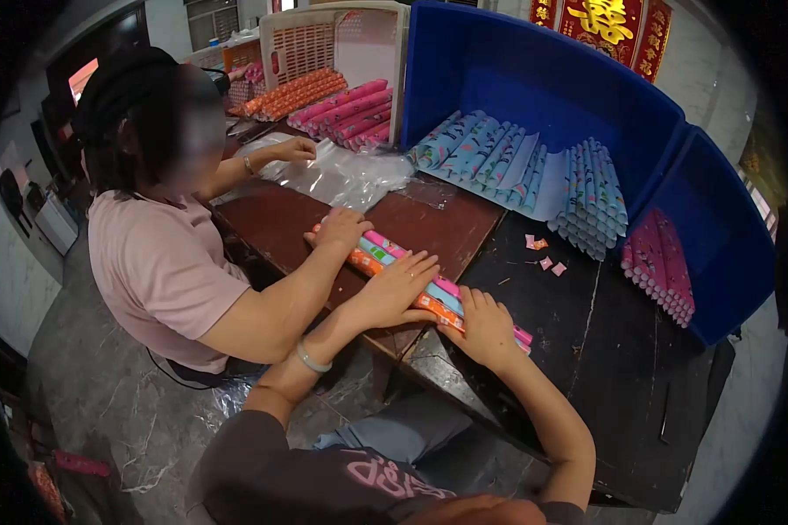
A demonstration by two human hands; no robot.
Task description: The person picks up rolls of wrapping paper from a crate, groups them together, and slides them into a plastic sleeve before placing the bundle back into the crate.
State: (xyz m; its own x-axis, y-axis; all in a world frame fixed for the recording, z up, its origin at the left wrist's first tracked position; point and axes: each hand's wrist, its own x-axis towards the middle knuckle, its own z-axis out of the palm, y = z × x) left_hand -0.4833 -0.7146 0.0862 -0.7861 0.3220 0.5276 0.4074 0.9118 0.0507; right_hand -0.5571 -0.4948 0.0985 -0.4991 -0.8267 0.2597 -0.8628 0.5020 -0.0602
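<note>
My left hand (pixel 400 291) and right hand (pixel 488 330) are clamped over a row of rolls (pixel 441 300), fingers across the top and thumbs on the near side. The rolls lie on the desk (pixel 622 367), on my side of the big blue bin (pixel 534 87). Pink, light blue and orange show between my hands; my palms cover the rest there, and I can't tell how hard my fingers press.

A co-worker's hand (pixel 344 229) hides most of the row's other end. Left of the big blue bin, their second hand (pixel 291 150) is by crumpled clear bags (pixel 346 171), whose number I can't make out. Inside the big blue bin are light blue rolls (pixel 477 149), their lower layers hidden. Right of it, a smaller blue bin (pixel 731 219) holds dark pink rolls (pixel 661 267). Above it, a red sign (pixel 604 35) is cut off at the top. In front of it lie tiny packets (pixel 546 262), their print too small to read.
</note>
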